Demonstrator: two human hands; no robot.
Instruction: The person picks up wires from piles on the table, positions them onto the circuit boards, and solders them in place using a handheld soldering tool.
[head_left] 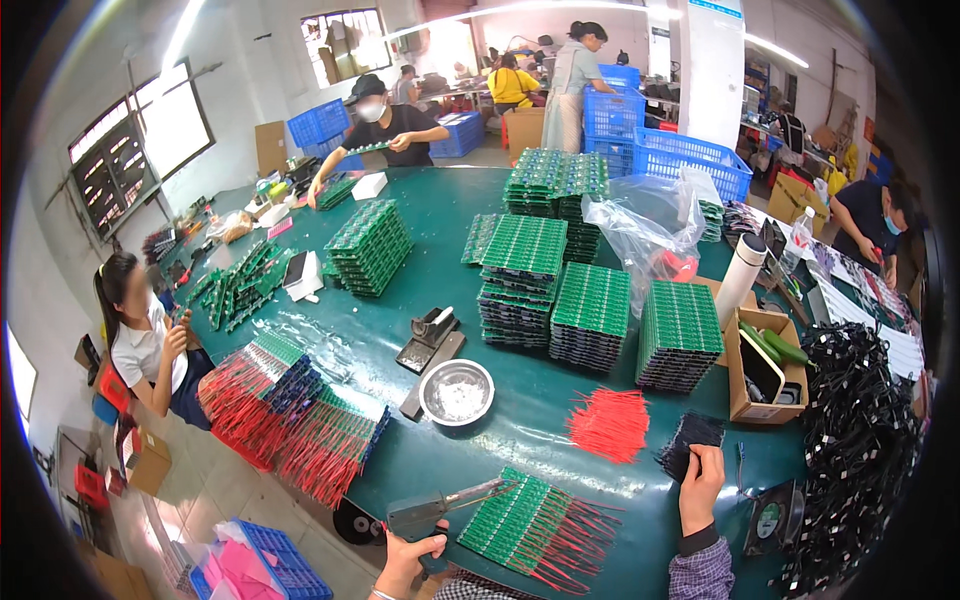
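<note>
My left hand (pixel 408 555) is wrapped round the handle of a soldering gun (pixel 440 508), whose long tip reaches over the far left part of a green circuit board panel (pixel 505 520). Red wires (pixel 572 540) run off the panel's right side in rows. On the right, my right hand (pixel 702 485) pinches at the near edge of a small pile of short black wires (pixel 692 440); whether a single wire is between the fingertips is too small to tell. A heap of loose red wires (pixel 609 425) lies just beyond, left of the black pile.
Tall stacks of green boards (pixel 680 335) stand beyond the wires. A metal bowl (pixel 456 391) sits by a soldering iron stand (pixel 430 342). Wired panels (pixel 300 420) lie left. A cardboard box (pixel 768 375) and black cables (pixel 850 430) are right. Co-workers sit around the table.
</note>
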